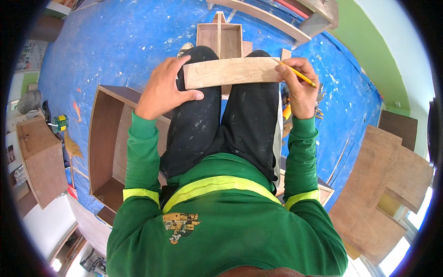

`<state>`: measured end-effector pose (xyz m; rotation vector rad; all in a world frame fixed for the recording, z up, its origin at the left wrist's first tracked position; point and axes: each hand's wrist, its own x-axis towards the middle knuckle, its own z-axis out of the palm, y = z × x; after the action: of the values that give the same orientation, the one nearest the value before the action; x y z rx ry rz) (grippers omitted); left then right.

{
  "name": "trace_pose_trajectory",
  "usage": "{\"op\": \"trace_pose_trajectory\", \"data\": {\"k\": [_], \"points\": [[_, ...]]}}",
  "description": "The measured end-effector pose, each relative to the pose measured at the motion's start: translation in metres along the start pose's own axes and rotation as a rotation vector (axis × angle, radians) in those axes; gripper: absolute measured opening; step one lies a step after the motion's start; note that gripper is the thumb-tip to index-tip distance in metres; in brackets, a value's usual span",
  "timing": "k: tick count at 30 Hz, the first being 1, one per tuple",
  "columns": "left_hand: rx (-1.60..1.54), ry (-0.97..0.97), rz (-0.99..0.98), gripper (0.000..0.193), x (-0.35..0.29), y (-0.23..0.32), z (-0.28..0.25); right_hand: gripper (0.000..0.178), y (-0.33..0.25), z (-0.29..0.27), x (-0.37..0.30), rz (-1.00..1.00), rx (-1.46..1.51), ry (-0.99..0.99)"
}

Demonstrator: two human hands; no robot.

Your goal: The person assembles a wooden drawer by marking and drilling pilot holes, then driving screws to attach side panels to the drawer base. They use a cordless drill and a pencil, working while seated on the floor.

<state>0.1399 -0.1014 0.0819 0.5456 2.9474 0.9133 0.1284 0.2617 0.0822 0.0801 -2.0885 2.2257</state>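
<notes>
A short pale wooden board (230, 73) lies crosswise over my knees, on my dark trousers (198, 120). My left hand (166, 87) is at its left end, thumb and fingers spread apart in a wide curve around that end; no firm grip shows. In my right hand (301, 87) is a yellow pencil (300, 75), slanting with its tip at the board's upper right corner. The fingertips of that hand are against the board's right end.
A blue sheet (124, 51) with pale specks covers the floor. An open wooden box (104, 138) stands at my left, a divided drawer-like box (230, 39) ahead. Large plywood sheets (369, 184) lie at right; a broom (71, 147) and a green can (61, 123) are far left.
</notes>
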Motion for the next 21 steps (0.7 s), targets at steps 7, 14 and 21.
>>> {"op": "trace_pose_trajectory", "data": {"k": [7,14,21], "points": [[-0.240,0.117,-0.062,0.079,-0.018,0.006,0.017,0.016,-0.023,-0.003,-0.017,-0.047,-0.103,0.144],[-0.281,0.127,-0.035,0.078,-0.015,0.006,0.021,0.008,-0.032,0.035,-0.028,-0.171,-0.439,-0.113],[-0.328,0.210,0.022,0.080,-0.015,0.007,0.029,0.013,-0.011,0.073,-0.027,-0.361,-0.539,-0.196]]}}
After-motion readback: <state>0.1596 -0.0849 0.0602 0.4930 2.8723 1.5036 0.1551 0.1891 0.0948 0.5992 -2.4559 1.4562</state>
